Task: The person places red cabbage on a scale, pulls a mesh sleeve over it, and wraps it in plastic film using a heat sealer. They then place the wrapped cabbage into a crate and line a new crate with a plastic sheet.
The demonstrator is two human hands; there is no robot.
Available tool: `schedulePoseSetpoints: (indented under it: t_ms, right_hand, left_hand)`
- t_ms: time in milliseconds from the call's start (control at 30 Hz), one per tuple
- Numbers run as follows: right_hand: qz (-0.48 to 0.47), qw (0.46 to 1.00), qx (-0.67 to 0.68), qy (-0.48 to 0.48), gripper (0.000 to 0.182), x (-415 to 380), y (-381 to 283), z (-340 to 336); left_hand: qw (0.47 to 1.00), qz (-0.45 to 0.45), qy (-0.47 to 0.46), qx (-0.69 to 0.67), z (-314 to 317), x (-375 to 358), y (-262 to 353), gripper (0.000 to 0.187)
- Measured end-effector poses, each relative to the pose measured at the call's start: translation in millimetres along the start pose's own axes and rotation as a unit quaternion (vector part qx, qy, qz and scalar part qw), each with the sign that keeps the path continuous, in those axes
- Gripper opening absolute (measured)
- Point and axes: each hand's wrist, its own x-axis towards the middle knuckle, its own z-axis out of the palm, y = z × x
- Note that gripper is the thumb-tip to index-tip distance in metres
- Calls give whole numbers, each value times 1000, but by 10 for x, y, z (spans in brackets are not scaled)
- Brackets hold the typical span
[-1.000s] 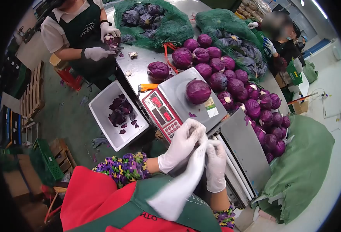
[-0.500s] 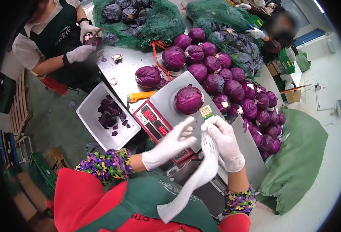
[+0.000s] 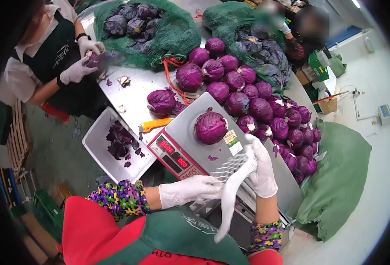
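A white mesh sleeve [image 3: 233, 176] is stretched wide between my two gloved hands, its tail hanging down over my apron. My right hand [image 3: 262, 170] grips one side of the mesh. On the other side, my left hand [image 3: 190, 191] has its fingers closed on the mesh edge. A small printed label [image 3: 232, 141] is at the sleeve's upper end, near my right fingertips. Just beyond it, a red cabbage [image 3: 210, 128] rests on the steel plate of the scale [image 3: 189, 110], apart from both hands. The scale's red display [image 3: 173, 152] is lit.
Many trimmed red cabbages [image 3: 261, 109] are heaped behind and right of the scale. An orange utility knife [image 3: 154, 125] lies beside it. A white bin [image 3: 98, 140] holds leaf scraps. Green net sacks [image 3: 177, 31] stand behind. At left, a co-worker's gloved hands [image 3: 78, 70] trim a cabbage.
My left hand has moved down and closed on the mesh, which has gone from bunched to spread open. The camera view has shifted slightly. The cabbage stays on the scale.
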Motion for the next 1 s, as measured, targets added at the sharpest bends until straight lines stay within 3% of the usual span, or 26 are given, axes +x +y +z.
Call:
schedulePoseSetpoints:
  t_ms: [33, 67, 100, 133, 167, 200, 233, 267, 300, 333, 367, 433, 500, 533, 567, 633, 667, 700, 767, 800, 833, 867, 900, 967, 1000]
  right_hand:
    - [-10, 1000, 3, 1, 31, 36, -40, -8]
    - [4, 947, -305, -101, 37, 91, -91, 2]
    - [19, 792, -582, -185, 42, 151, -141, 8]
    - [32, 741, -653, -155, 48, 256, -131, 13]
    - [-161, 656, -720, -158, 30, 474, -25, -140]
    - [-126, 593, -793, -63, 17, 672, -70, 2]
    - [-301, 596, -744, -19, 16, 827, -63, 124]
    - [-355, 622, -694, 68, 16, 1047, -5, 141]
    - [-388, 614, -680, 94, 20, 1271, 29, 119]
    - [-290, 652, -691, 116, 28, 1411, 68, 141]
    - [-185, 670, -716, 64, 39, 1697, 200, -86]
    - [40, 857, -512, 42, 49, 2040, 609, -577]
    - [-46, 896, -439, 47, 51, 1701, 729, -514]
    - [-96, 883, -456, 57, 48, 1352, 632, -302]
    - [-142, 868, -471, 68, 46, 936, 507, -54]
    - [-170, 883, -430, 82, 38, 432, 534, 33]
    - [-189, 886, -411, 101, 31, 197, 559, 73]
    - [-188, 887, -407, 109, 31, 23, 590, 96]
    - [-143, 944, -279, 106, 27, -275, 625, 148]
    - [-94, 972, -182, 112, 24, -404, 581, 223]
    - [-98, 972, -177, 123, 24, -481, 615, 156]
    - [-108, 959, -229, 126, 24, -579, 633, 126]
    - [-117, 944, -281, 129, 24, -665, 635, 99]
    - [-137, 911, -352, 163, 23, -959, 540, 119]
    - [-165, 929, -318, 93, 24, -1099, 481, 147]
  left_hand:
    - [994, 17, 96, 47, -72, 17, -9, 21]
    - [972, 132, 190, -34, -138, 80, -26, 20]
    - [922, 245, 276, -115, -250, 194, -70, 20]
    - [890, 344, 295, -57, -672, 517, -220, 21]
    - [885, 262, 280, -265, -665, 434, 56, 25]
    - [879, 256, 291, -278, -531, 360, 221, 33]
    - [872, 251, 303, -291, -432, 328, 329, 41]
    - [882, 231, 312, -267, -492, 410, 345, 52]
    - [886, 232, 307, -258, -505, 474, 386, 52]
    - [898, 186, 345, -203, -506, 526, 430, 53]
    - [902, 140, 382, -148, -494, 562, 477, 54]
    - [907, 138, 369, -149, -473, 579, 513, 55]
    - [908, 125, 395, -62, -511, 551, 414, 56]
    - [920, 224, 312, -71, -534, 511, 308, 63]
    - [919, 224, 314, -75, -497, 437, 301, 63]
    - [927, 276, 197, -160, -299, 187, 241, 57]
    - [918, 322, 194, -126, -241, 133, 203, 56]
    - [922, 273, 180, -209, -250, 108, 208, 53]
    - [917, 260, 17, -302, -375, 134, 93, 49]
    - [922, 249, 14, -297, -356, 140, 60, 49]
    - [929, 202, 53, -304, -320, 120, 14, 47]
    - [934, 156, 92, -309, -207, 59, 17, 46]
    - [928, 210, 169, -256, -27, -13, 26, 44]
    - [935, 155, 120, -295, -159, 96, -97, 44]
    - [945, 167, 102, -261, -118, 92, -126, 43]
